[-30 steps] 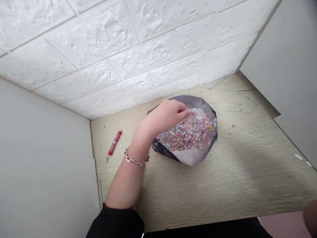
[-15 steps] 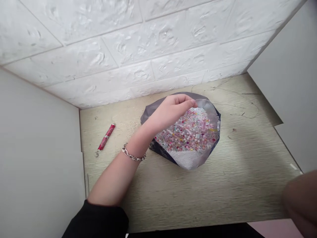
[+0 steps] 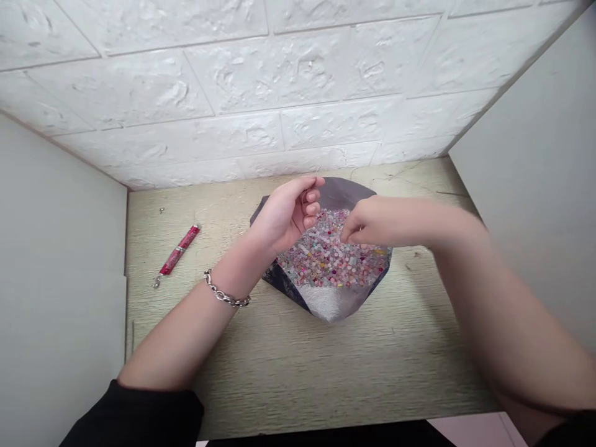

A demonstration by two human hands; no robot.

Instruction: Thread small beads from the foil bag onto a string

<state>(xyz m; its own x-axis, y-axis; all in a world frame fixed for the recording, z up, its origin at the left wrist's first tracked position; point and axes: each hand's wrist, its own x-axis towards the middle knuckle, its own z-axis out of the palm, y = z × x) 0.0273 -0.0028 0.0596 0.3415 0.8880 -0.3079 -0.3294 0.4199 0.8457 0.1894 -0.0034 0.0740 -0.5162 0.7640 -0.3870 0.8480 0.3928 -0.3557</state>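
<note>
A mound of small mixed beads [image 3: 335, 261], mostly pink, white and clear, lies in an opened grey and dark bag [image 3: 326, 304] on the table. My left hand [image 3: 293, 211] is over the bag's left side, palm turned up and fingers curled. Its thumb and forefinger pinch a thin thread [image 3: 317, 169], only faintly visible at the fingertips. Above the right part of the beads, my right hand [image 3: 377, 220] points down with its fingers pinched together. Whatever those fingers hold, if anything, is too small to make out.
A slim red tube with a metal clasp [image 3: 180, 250] lies on the table at left, with a tiny metal piece [image 3: 161, 210] behind it. Loose threads [image 3: 410, 177] lie at the back right. A white brick-patterned wall [image 3: 279, 81] and side panels enclose the tabletop.
My right hand has come in from the lower right to above the beads. My left hand has turned palm up and shifted left, while the view has moved slightly.
</note>
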